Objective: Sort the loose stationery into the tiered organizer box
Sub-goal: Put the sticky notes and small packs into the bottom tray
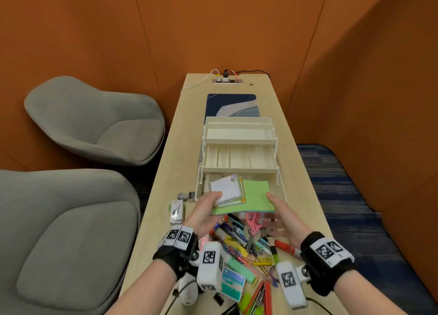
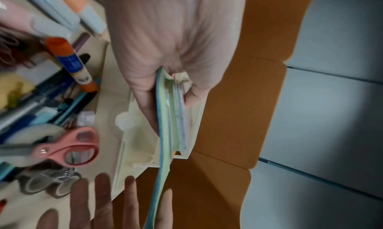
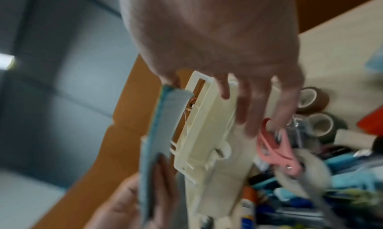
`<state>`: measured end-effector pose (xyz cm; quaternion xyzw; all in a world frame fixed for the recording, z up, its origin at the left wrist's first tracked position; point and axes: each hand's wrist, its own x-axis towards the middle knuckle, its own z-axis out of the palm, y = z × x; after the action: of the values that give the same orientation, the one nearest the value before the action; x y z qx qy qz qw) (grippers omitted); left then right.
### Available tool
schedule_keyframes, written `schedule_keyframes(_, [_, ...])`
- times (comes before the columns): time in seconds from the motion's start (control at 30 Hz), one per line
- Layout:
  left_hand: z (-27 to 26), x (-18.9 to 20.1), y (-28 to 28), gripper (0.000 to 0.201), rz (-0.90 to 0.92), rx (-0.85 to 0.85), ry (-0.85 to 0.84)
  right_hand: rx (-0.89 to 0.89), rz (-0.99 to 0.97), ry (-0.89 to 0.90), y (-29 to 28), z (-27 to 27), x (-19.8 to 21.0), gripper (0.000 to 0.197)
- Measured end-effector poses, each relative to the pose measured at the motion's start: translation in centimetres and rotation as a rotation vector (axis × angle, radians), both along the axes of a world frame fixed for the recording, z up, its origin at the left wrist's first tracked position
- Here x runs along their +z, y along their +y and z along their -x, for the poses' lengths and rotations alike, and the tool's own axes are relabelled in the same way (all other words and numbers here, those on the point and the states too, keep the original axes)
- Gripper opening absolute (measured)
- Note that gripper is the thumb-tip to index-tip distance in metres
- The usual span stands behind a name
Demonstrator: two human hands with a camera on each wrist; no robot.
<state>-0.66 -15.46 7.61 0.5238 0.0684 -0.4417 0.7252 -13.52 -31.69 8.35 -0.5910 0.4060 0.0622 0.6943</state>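
The cream tiered organizer (image 1: 239,169) stands open in the middle of the table, its two upper trays stepped back. My left hand (image 1: 211,204) grips a stack of notepads over the bottom compartment's front edge: a white pad (image 1: 226,188) on top, a wide green pad (image 1: 257,196) underneath. The left wrist view shows the stack (image 2: 171,126) edge-on, pinched between thumb and fingers. My right hand (image 1: 279,214) is open beside the green pad's right edge, its thumb touching that edge. A pale object (image 1: 213,178) lies in the bottom compartment, mostly hidden by the pads.
Pens, markers, pink scissors (image 1: 252,224), a glue stick (image 2: 70,63), tape rolls (image 2: 47,183) and clips are heaped at the table's near end. Stamps (image 1: 188,195) and a small packet (image 1: 177,211) lie left of the organizer. A blue mat (image 1: 231,105) lies behind it. Grey chairs stand at the left.
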Motion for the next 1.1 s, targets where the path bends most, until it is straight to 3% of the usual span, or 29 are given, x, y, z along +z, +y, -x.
schedule_keyframes(0.1, [-1.9, -0.2, -2.3, 0.027, -0.062, -0.018, 0.052, -0.134, -0.272, -0.142, -1.8, -1.5, 1.1, 0.043])
schedule_keyframes(0.17, [-3.1, -0.4, -3.7, 0.018, -0.173, -0.053, 0.034, -0.188, -0.151, -0.109, -3.1, -3.4, 0.9, 0.052])
schedule_keyframes(0.27, [-4.7, -0.4, -5.8, 0.007, -0.369, -0.163, -0.041, -0.099, 0.110, 0.040, -4.6, -6.2, 0.1, 0.035])
schedule_keyframes(0.37, [-6.6, -2.2, -8.1, 0.044, -0.614, -0.291, -0.195, 0.093, 0.372, 0.215, -6.2, -8.6, -1.7, 0.021])
schedule_keyframes(0.47, [-7.6, -2.6, -9.4, 0.037, -0.854, -0.494, -0.444, 0.243, 0.566, 0.338, -7.3, -10.2, -3.3, 0.024])
schedule_keyframes(0.7, [-8.7, -4.5, -11.2, 0.039, -1.004, -0.613, -0.596, 0.321, 0.574, 0.369, -8.7, -12.3, -6.1, 0.030])
schedule_keyframes(0.8, [-8.5, -4.7, -11.2, 0.035, -1.062, -0.693, -0.688, 0.473, 0.533, 0.388, -8.3, -12.6, -6.1, 0.035])
schedule_keyframes(0.97, [-7.8, -5.0, -10.7, 0.042, -1.062, -0.765, -0.816, 0.552, 0.493, 0.404, -8.7, -12.3, -6.7, 0.051])
schedule_keyframes(1.1, [-6.5, -5.1, -10.1, 0.036, -1.022, -0.984, -0.929, 0.701, 0.706, 0.459, -8.0, -12.5, -5.8, 0.048])
